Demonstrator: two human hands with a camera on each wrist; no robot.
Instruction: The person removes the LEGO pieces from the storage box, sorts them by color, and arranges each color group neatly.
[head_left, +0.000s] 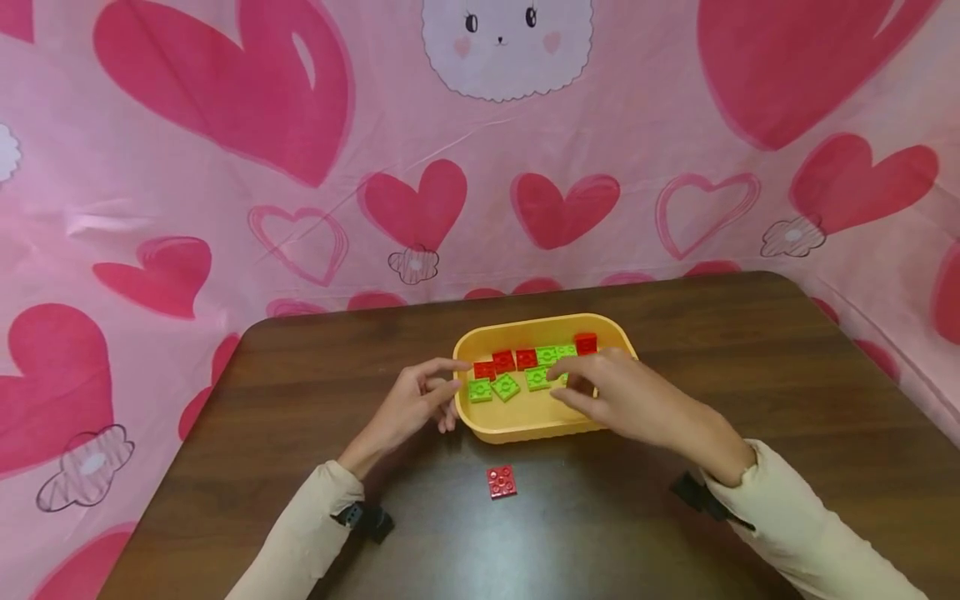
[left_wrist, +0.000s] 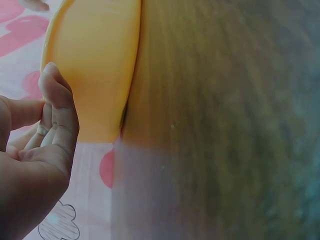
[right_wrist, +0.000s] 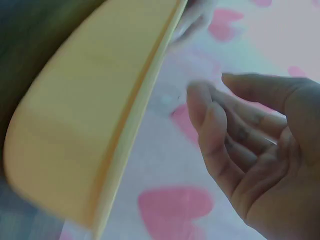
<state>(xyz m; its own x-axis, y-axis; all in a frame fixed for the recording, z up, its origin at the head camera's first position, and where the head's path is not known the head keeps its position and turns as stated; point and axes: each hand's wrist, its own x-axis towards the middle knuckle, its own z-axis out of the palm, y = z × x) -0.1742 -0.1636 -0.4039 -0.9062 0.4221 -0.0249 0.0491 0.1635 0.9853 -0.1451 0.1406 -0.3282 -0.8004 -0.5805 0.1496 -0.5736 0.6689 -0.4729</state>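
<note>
A yellow plastic tray (head_left: 517, 430) holds several flat square toy blocks, some red (head_left: 503, 361) and some green (head_left: 506, 387). Beside its left end is my left hand (head_left: 412, 398), fingers loosely bent and the index finger reaching over the rim; whether it touches the tray I cannot tell. My right hand (head_left: 626, 392) hovers over the right part of the tray, thumb and fingers apart, with nothing seen between them in the right wrist view. It partly hides the green blocks below. On the table before the tray lies a single red square block (head_left: 501, 482).
The tray stands on a dark wooden table (head_left: 315, 400), toward its far edge. A pink cloth (head_left: 487, 133) printed with hearts hangs behind and at the sides. Black straps with small devices sit on both wrists.
</note>
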